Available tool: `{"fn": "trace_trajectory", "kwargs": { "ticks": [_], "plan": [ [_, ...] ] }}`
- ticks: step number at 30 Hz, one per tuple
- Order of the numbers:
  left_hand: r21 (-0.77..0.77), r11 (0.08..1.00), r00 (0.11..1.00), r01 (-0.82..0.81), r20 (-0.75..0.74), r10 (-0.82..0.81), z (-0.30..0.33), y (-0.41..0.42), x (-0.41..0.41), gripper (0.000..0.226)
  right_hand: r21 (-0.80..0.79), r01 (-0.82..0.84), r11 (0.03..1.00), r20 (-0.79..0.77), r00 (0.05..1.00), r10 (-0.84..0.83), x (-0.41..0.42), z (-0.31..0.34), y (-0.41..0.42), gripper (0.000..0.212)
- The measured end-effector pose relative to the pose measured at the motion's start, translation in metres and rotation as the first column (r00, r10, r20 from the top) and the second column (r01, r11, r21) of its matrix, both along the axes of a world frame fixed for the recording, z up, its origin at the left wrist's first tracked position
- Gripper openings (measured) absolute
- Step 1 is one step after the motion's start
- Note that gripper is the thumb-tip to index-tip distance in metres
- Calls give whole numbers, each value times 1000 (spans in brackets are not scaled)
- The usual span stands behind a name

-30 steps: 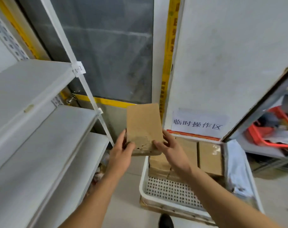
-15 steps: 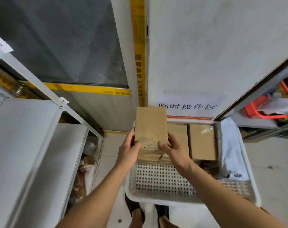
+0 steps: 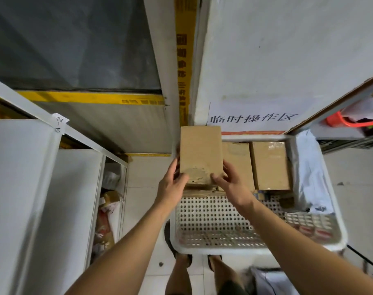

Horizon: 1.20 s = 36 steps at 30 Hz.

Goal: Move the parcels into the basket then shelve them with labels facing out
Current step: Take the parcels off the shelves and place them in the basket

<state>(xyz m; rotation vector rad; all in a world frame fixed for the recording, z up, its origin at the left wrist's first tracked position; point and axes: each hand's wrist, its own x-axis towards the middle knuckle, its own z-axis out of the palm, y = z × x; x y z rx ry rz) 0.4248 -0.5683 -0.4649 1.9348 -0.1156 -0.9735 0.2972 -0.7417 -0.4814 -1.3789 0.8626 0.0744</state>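
A brown cardboard parcel (image 3: 199, 152) is held upright over the far left corner of the white perforated basket (image 3: 213, 250). My left hand (image 3: 170, 184) grips its lower left edge and my right hand (image 3: 230, 184) its lower right edge. Its facing side is plain with a torn patch near the bottom; no label shows. Inside the basket lie two more brown parcels (image 3: 269, 165) along the far wall, a white plastic mailer (image 3: 309, 173) on the right side, and small boxes (image 3: 311, 226) in the near right corner.
A white metal shelf unit (image 3: 21, 177) tagged A-2 fills the left side. Loose packets (image 3: 105, 209) lie on the floor beside it. A wall sign (image 3: 251, 118) hangs behind the basket. A red basket (image 3: 349, 120) sits on a rack at right. My feet stand under the basket's near rim.
The view has swung down and right, away from the shelves and onto the basket. The parcel stays in both hands and now hangs low over the basket's far left corner.
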Motion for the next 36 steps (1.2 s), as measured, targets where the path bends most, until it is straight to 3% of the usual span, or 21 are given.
{"fn": "trace_trajectory", "kwargs": {
  "ticks": [4,8,12,17,25,28,31,36],
  "plan": [
    [35,997,998,63,12,-63,4,7,9,65,-141,-21,990,-104,995,6,6,20,3,63],
    [61,995,995,77,63,-81,20,24,9,51,-375,-70,925,-178,984,2,6,41,8,51],
    [55,998,989,24,141,-32,46,49,3,41,-549,-195,813,-158,979,128,12,77,15,48],
    [87,994,948,-65,315,35,89,72,-8,41,-637,-368,677,-133,918,374,29,121,24,43],
    [230,911,815,-343,556,166,161,127,-46,32,-730,-579,364,-169,668,725,53,189,64,35],
    [214,846,740,-489,616,272,192,166,-78,24,-727,-636,260,-153,519,841,57,223,105,35],
    [230,814,713,-533,640,286,209,190,-90,30,-737,-620,270,-89,484,870,69,236,130,33],
    [164,691,556,-704,733,392,260,274,-137,42,-773,-608,183,6,282,960,66,279,221,36]
  ]
}}
